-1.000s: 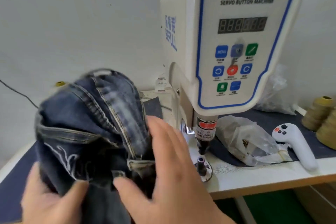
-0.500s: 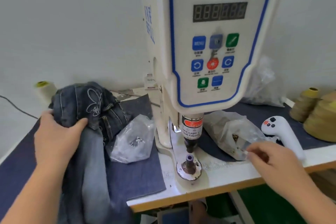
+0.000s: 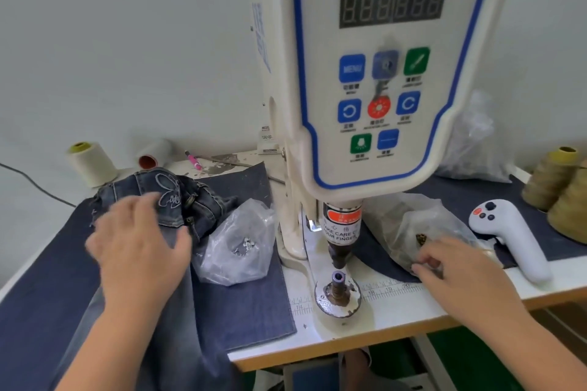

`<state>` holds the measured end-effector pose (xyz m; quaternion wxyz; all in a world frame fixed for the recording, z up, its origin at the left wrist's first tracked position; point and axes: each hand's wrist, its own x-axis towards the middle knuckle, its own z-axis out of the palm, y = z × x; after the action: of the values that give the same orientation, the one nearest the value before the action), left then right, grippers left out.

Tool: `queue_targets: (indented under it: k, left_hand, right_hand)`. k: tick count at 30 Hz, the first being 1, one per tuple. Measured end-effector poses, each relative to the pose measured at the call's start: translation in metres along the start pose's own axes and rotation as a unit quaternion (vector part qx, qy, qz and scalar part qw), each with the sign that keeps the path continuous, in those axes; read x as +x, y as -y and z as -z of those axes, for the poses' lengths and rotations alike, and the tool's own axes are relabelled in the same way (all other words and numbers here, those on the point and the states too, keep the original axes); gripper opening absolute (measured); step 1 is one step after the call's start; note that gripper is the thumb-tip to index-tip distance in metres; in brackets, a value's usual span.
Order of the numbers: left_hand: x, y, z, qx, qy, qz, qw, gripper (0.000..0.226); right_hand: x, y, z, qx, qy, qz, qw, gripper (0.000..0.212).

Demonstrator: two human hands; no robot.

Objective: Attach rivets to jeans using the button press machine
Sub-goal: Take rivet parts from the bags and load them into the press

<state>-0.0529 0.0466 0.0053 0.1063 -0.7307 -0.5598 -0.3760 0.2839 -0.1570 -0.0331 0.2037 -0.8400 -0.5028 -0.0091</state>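
The jeans [image 3: 178, 200] lie bunched on the dark cloth left of the button press machine [image 3: 365, 105], under the left hand [image 3: 139, 251], whose fingers spread flat on the denim. The right hand [image 3: 457, 267] reaches the clear bag of rivets [image 3: 413, 228] right of the press, fingers curled at its edge; whether they pinch it I cannot tell

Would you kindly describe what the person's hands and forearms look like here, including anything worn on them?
Both are bare: the left hand and right hand wear no gloves, rings or watch, and both forearms show no sleeves up to the frame edge. The left hand is slightly motion-blurred.
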Motion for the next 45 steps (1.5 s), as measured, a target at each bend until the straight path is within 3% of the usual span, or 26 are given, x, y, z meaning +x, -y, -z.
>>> queue_targets:
  k: [2,4,10,18,23,26,29,34,37,39,45]
  left_hand:
    - [-0.005,-0.016,-0.005,-0.016,0.052,-0.093,0.994,0.031]
    - [-0.012,-0.028,-0.015,-0.02,0.146,-0.118,0.982,0.013]
    - [-0.021,-0.038,-0.048,-0.031,0.272,-0.05,0.96,0.019]
    - [-0.024,-0.035,-0.049,-0.077,0.304,0.002,0.95,0.012]
    - [-0.029,-0.034,-0.049,-0.084,0.276,0.007,0.957,0.016]
    - [-0.033,-0.033,-0.049,-0.088,0.245,0.003,0.966,0.018]
    - [-0.035,-0.034,-0.05,-0.087,0.233,0.001,0.969,0.016]
    - [-0.036,-0.036,-0.049,-0.119,0.223,0.008,0.967,0.011]
    - [-0.037,-0.034,-0.051,-0.119,0.221,0.012,0.968,0.015]
    - [-0.037,-0.034,-0.052,-0.106,0.231,0.017,0.967,0.016]
    - [-0.035,-0.034,-0.054,-0.091,0.251,0.013,0.964,0.017]
  right_hand:
    - [0.001,-0.001,-0.004,-0.03,0.005,0.01,0.999,0.008]
    - [0.002,-0.001,-0.008,-0.073,0.01,0.02,0.997,0.016]
    - [0.006,0.006,-0.013,-0.113,0.021,0.014,0.993,0.021]
    - [-0.005,0.012,-0.009,-0.049,-0.047,0.013,0.998,0.014]
    - [-0.013,0.02,-0.004,0.044,-0.082,0.035,0.995,0.018]
    - [-0.011,0.03,-0.006,0.159,-0.075,-0.011,0.984,0.019]
    - [-0.004,0.037,-0.007,0.355,-0.042,-0.127,0.925,0.018]
    - [0.002,0.051,-0.011,0.612,-0.003,-0.254,0.749,0.013]
    - [-0.002,0.061,-0.009,0.701,0.016,-0.284,0.654,0.01]
    - [-0.008,0.067,-0.007,0.716,0.042,-0.286,0.636,0.006]
    - [-0.025,0.084,-0.001,0.722,0.134,-0.249,0.632,0.014]
